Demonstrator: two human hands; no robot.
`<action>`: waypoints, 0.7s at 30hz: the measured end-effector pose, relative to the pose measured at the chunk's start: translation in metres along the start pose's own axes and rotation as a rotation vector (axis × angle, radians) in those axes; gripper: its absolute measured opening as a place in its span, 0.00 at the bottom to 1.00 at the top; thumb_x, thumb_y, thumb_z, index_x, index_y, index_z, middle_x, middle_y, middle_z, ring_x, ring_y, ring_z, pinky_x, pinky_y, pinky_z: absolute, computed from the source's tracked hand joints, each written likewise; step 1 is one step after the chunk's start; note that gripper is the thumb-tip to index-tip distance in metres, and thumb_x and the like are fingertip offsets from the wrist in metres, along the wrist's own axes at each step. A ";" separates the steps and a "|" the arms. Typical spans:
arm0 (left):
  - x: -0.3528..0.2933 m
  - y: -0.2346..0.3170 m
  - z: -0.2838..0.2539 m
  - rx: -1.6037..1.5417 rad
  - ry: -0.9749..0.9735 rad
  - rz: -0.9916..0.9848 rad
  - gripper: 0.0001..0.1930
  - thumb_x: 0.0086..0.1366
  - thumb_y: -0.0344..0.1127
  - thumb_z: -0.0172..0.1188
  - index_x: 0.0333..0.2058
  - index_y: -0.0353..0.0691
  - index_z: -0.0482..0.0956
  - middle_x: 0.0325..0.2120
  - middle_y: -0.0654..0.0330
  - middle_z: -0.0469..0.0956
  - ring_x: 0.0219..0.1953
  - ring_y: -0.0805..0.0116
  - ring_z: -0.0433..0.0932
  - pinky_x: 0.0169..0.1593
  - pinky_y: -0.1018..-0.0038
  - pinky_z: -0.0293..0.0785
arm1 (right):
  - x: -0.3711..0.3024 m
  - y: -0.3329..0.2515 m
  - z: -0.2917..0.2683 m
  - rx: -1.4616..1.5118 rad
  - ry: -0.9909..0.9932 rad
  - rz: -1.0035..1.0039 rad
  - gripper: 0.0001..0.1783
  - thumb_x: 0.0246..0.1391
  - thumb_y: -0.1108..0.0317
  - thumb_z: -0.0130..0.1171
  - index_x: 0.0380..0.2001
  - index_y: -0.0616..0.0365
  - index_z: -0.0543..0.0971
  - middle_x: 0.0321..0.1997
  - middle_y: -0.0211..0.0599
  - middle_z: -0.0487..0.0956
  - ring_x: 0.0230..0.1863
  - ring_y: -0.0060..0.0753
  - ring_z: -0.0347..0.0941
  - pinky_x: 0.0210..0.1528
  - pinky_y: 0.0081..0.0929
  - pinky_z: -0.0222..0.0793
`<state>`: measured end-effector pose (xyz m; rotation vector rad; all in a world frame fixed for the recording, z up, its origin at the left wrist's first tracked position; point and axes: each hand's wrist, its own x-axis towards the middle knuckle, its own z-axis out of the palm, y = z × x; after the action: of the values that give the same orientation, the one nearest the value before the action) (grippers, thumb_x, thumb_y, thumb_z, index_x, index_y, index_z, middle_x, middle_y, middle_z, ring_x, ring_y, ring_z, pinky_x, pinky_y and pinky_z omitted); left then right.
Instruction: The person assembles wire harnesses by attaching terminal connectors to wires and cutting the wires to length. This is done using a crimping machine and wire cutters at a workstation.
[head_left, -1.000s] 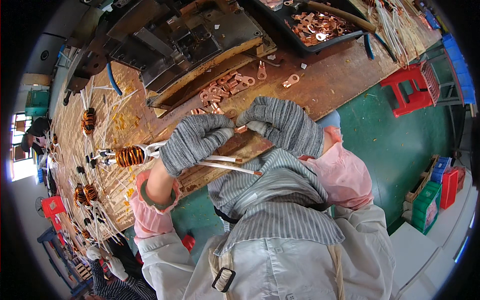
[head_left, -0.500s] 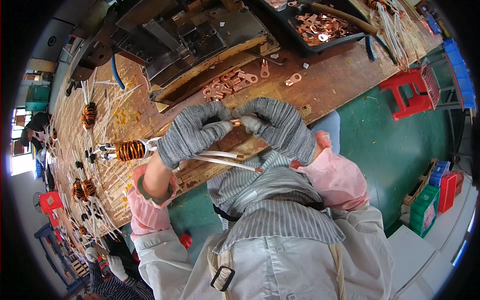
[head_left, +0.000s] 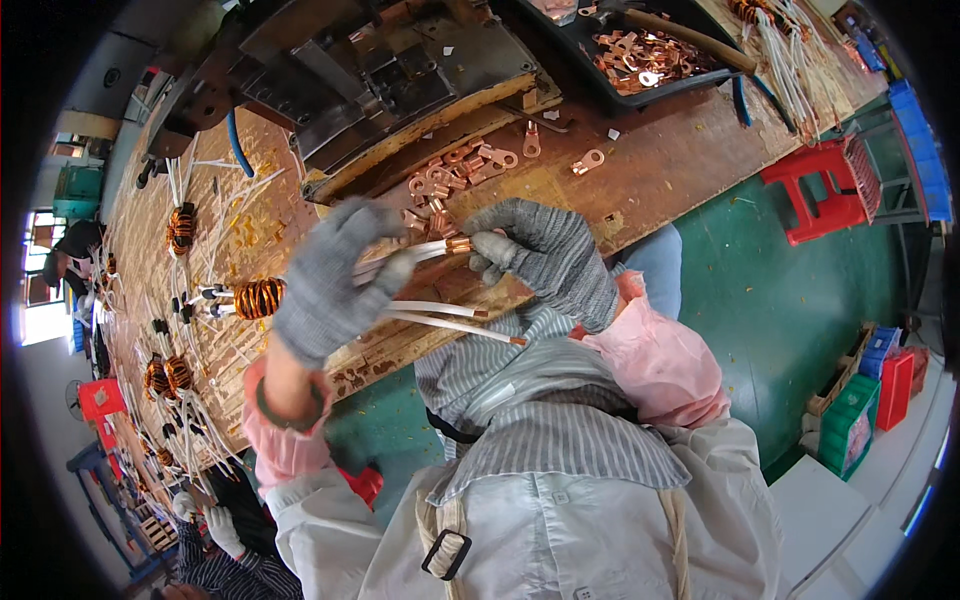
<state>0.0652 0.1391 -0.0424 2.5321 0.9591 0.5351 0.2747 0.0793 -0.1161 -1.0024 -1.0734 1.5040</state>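
My right hand (head_left: 555, 255), in a grey knitted glove, pinches a copper cable lug (head_left: 459, 244) at the bare ends of white wires (head_left: 428, 251). My left hand (head_left: 335, 285), in a matching glove, is a little blurred; its fingers stand apart beside the wires, thumb close to them. The wires run behind this hand towards a copper-wound ring coil (head_left: 258, 299) on the table. Two more white wires with bare copper tips, one of them a lower wire (head_left: 455, 326), stick out below my hands. Loose copper lugs (head_left: 440, 183) lie in a pile just beyond.
A dark metal press (head_left: 375, 95) stands behind the pile on the wooden table (head_left: 570, 205). A black tray (head_left: 640, 97) of lugs sits at far right, a wooden-handled tool (head_left: 690, 38) across it. More coils (head_left: 180, 230) lie left. A red stool (head_left: 820, 190) stands right; a co-worker's gloved hand (head_left: 225, 530) shows lower left.
My left hand has drawn back to the left and its fingers have spread, uncovering the wire ends. My right hand stays at the lug. More loose lugs now show behind my hands.
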 end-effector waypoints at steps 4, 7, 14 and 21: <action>-0.047 -0.022 -0.050 0.298 0.004 -0.115 0.21 0.46 0.41 0.66 0.39 0.39 0.73 0.40 0.53 0.72 0.43 0.54 0.71 0.46 0.67 0.68 | 0.005 0.003 0.003 -0.052 0.005 -0.026 0.11 0.53 0.70 0.53 0.38 0.64 0.74 0.26 0.33 0.76 0.26 0.19 0.72 0.30 0.18 0.69; -0.086 -0.054 -0.069 0.384 -0.035 -0.228 0.28 0.41 0.43 0.69 0.42 0.40 0.72 0.43 0.52 0.70 0.46 0.55 0.69 0.50 0.67 0.66 | 0.008 0.006 0.000 0.005 -0.008 -0.008 0.11 0.54 0.70 0.52 0.38 0.64 0.73 0.26 0.33 0.76 0.26 0.19 0.72 0.30 0.17 0.69; -0.126 -0.109 -0.043 0.099 0.203 -0.360 0.36 0.31 0.53 0.72 0.38 0.36 0.70 0.33 0.58 0.73 0.35 0.63 0.74 0.41 0.72 0.70 | 0.015 -0.002 0.001 0.094 -0.023 0.001 0.10 0.54 0.72 0.52 0.38 0.65 0.73 0.26 0.33 0.76 0.27 0.18 0.72 0.30 0.15 0.69; -0.127 -0.090 -0.022 -0.070 0.454 -0.450 0.38 0.25 0.58 0.72 0.31 0.36 0.71 0.24 0.63 0.73 0.27 0.71 0.72 0.35 0.77 0.71 | 0.009 -0.037 0.006 -0.134 -0.046 -0.219 0.07 0.50 0.72 0.54 0.34 0.61 0.75 0.27 0.33 0.76 0.27 0.22 0.72 0.31 0.18 0.69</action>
<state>-0.0819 0.1192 -0.0928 2.0665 1.5820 0.9947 0.2769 0.0914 -0.0794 -0.9117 -1.2872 1.2966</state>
